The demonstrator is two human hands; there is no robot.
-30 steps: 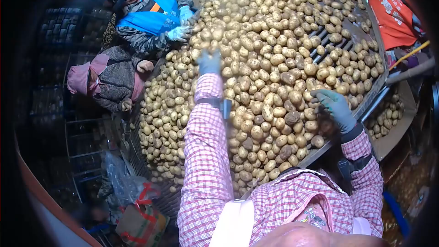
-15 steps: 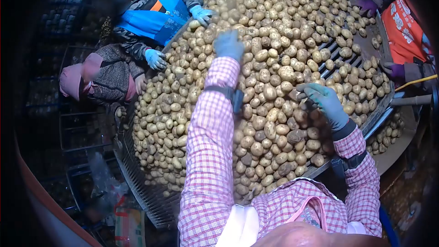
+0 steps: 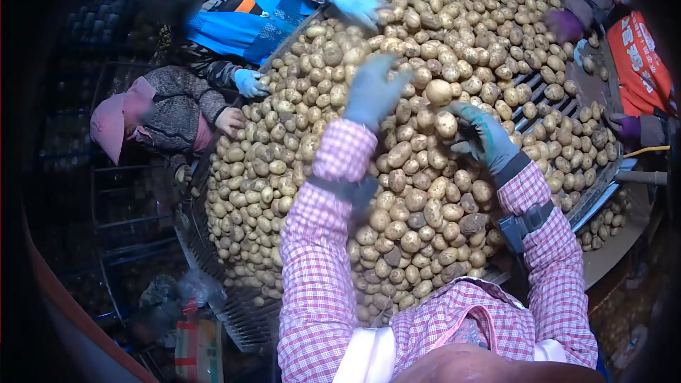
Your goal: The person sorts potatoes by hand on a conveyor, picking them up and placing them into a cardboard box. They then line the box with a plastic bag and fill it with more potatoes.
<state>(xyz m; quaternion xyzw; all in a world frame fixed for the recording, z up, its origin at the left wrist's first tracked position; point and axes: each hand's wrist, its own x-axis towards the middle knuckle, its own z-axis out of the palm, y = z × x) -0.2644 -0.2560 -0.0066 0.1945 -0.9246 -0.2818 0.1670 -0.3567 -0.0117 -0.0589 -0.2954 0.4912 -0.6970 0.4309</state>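
Many pale brown potatoes (image 3: 418, 202), some smeared with soil, cover a large slatted sorting table in a thick heap. My left hand (image 3: 376, 92), in a light blue glove, is over the upper middle of the heap. Its fingers are spread and slightly blurred, with nothing in them. My right hand (image 3: 489, 138), in a blue and green glove, is to the right and a little lower. Its finger and thumb curl round a round potato (image 3: 445, 125) at their tips. A lighter potato (image 3: 438, 92) shows just above that one, between my hands.
Bare dark slats (image 3: 560, 105) of the table show at the right. A person in a blue apron (image 3: 273, 18) reaches in from the upper left, beside a person in a pink cap (image 3: 113, 124). Another person's purple gloves (image 3: 565, 26) are at the right. Stacked crates (image 3: 131, 198) stand left.
My left hand has moved right and slightly down, its fingers spreading. My right hand has moved left and up, a potato now at its fingertips. The blue-aproned person's upper hand reaches farther right.
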